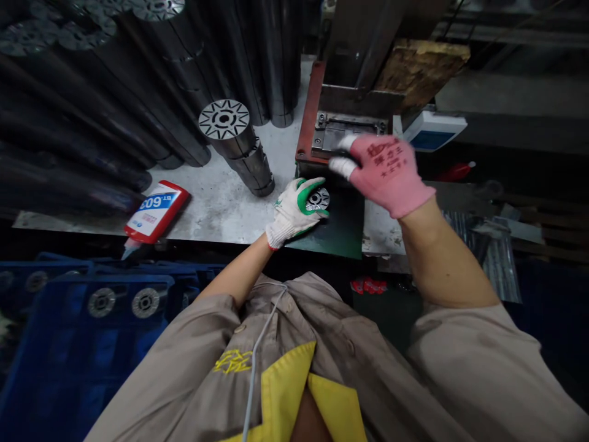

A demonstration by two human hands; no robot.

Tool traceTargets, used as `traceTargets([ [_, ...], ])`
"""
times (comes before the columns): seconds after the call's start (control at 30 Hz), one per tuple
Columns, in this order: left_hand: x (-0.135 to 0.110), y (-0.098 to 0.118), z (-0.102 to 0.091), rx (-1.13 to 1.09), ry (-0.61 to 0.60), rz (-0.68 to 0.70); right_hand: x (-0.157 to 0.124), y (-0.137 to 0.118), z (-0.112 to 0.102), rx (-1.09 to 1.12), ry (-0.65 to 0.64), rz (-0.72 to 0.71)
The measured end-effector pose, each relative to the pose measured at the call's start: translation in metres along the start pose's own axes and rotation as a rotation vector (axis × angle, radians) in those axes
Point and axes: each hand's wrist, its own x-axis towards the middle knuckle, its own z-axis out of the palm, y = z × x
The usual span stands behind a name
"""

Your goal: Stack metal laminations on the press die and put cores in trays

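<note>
My left hand [297, 207], in a white glove with green coating, curls its fingers and thumb around a slotted round metal rotor core [318, 199] on the dark green mat. My right hand [384, 172], in a pink glove with white fingertips, is over the front of a metal fixture [322, 140] on a red base. Its thumb and finger come close together with something dark between them, too blurred to make out. Left of my hands, a stack of rotor cores [225, 126] stands on the bench, its top face showing a zigzag slot pattern.
Tall stacks of dark cores [179, 67] crowd the bench's back left. A red glue bottle [156, 212] lies near the front edge. Blue trays [92, 344] with round cores are at lower left. A white-and-blue box [435, 131] sits right of the fixture.
</note>
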Motion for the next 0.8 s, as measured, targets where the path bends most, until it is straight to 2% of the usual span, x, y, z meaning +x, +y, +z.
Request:
traceTargets([
  [0.03,0.000,-0.001,-0.001,-0.022,-0.010,0.022,0.004,0.001,-0.004,-0.042,0.061,0.077],
  [0.1,0.000,-0.004,-0.006,-0.090,-0.032,0.084,0.012,0.002,-0.005,-0.129,0.082,0.179],
  [0.2,-0.001,-0.007,-0.011,-0.161,-0.073,0.141,0.016,0.004,0.001,-0.130,0.074,0.141],
  [0.33,-0.003,-0.004,-0.006,-0.104,-0.071,0.103,-0.005,0.004,0.018,0.030,0.098,0.064],
  [0.37,-0.003,-0.003,-0.003,-0.075,-0.059,0.082,-0.012,0.002,0.024,0.071,0.060,0.038],
  [0.47,-0.002,-0.001,0.004,-0.004,-0.040,0.057,-0.026,-0.013,0.040,0.122,-0.164,-0.033],
  [0.6,0.000,0.000,0.003,0.012,-0.064,0.072,-0.023,-0.043,0.046,0.003,-0.392,-0.067],
  [0.7,0.001,0.003,-0.002,0.004,-0.078,0.076,-0.016,-0.055,0.035,-0.099,-0.479,-0.111],
  [0.8,0.002,0.005,-0.003,-0.024,-0.073,0.068,-0.015,-0.045,0.021,-0.063,-0.445,-0.136],
])
